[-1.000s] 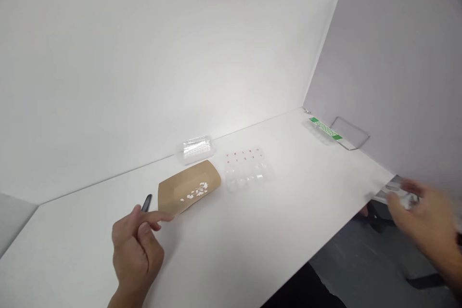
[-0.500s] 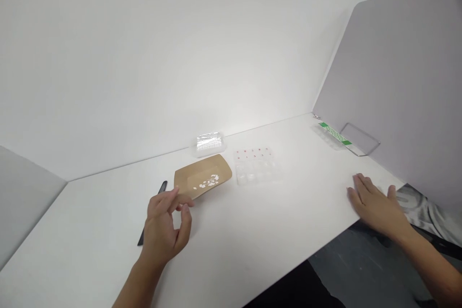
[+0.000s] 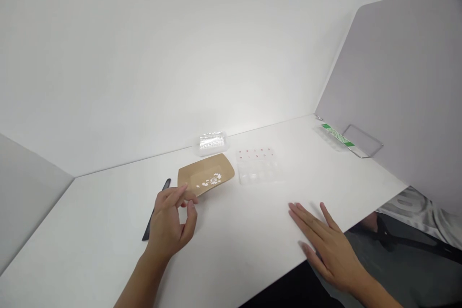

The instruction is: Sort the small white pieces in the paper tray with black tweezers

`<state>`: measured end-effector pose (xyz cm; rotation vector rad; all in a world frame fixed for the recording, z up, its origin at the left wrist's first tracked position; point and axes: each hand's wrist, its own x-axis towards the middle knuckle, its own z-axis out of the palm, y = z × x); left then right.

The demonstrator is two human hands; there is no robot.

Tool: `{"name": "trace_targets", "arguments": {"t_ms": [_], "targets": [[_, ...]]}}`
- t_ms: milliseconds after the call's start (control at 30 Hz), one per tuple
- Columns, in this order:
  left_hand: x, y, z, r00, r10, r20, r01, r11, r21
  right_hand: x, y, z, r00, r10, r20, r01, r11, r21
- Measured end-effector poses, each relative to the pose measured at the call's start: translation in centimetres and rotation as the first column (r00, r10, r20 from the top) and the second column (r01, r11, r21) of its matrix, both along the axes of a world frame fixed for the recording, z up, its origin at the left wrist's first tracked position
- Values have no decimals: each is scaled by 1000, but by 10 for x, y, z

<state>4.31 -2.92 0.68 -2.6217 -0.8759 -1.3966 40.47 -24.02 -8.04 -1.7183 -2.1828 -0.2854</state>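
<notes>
My left hand (image 3: pixel 171 224) hovers over the white table (image 3: pixel 234 231), fingers loosely curled and apart, holding nothing. Its fingertips are close to the near corner of a brown paper tray (image 3: pixel 206 177) that holds several small white pieces (image 3: pixel 209 182). A black pair of tweezers (image 3: pixel 156 209) lies just left of that hand. My right hand (image 3: pixel 330 248) lies flat near the table's front edge, fingers spread. A clear compartment box with red marks (image 3: pixel 257 166) sits right of the tray.
A clear plastic container (image 3: pixel 213 143) stands behind the tray by the white back wall. At the far right, a clear strip with a green label (image 3: pixel 337 135) and a clear stand (image 3: pixel 364 140) rest against a grey partition (image 3: pixel 400 82).
My right hand moved left along the table's front edge and lies flat nearer the middle. My left hand drifted slightly toward the tray. The view shifted a little.
</notes>
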Motion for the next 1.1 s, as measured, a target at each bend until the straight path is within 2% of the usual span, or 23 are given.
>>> {"name": "trace_targets", "arguments": {"t_ms": [133,333,433,500,567,633,667,733,833,900,967,1067,1100], "targets": [[0,-2,1,1000,-11,10,11,1000,9,-1,-18,-14,997,65,30,-65,998,14],[1,-2,-1,1000,-31,1,31,999,-8,17,-51,-44,988,149,-34,-143,980,137],[2,-3,-1,998,-57,-1,57,998,-7,22,-60,-43,985,164,-55,-151,970,189],[2,-3,-1,998,-58,-11,57,998,-10,22,-56,-31,985,139,-98,-112,964,240],[2,-3,-3,998,-43,-40,43,999,-15,20,-39,-11,976,101,-194,-37,950,310],[2,-3,-6,996,-27,-80,26,1000,-15,15,-8,15,942,110,-317,-1,946,325],[2,-3,-8,995,-21,-98,20,1000,-13,11,11,28,922,97,-375,17,957,291],[3,-3,-10,992,-19,-125,18,1000,-11,1,56,54,898,137,-419,-50,976,211],[4,-2,-10,987,-24,-160,20,999,-30,-24,121,81,834,271,-480,-257,962,96],[5,-2,-7,983,-33,-179,24,998,-52,-48,155,85,750,375,-544,-438,899,16],[5,-2,-4,981,-48,-186,36,997,-69,-73,176,78,677,451,-582,-571,820,-29],[6,-3,-2,977,-93,-191,75,992,-100,-104,185,57,564,424,-709,-664,743,-83],[7,-4,-1,974,-116,-195,94,988,-119,-111,184,50,529,403,-747,-703,701,-119]]}}
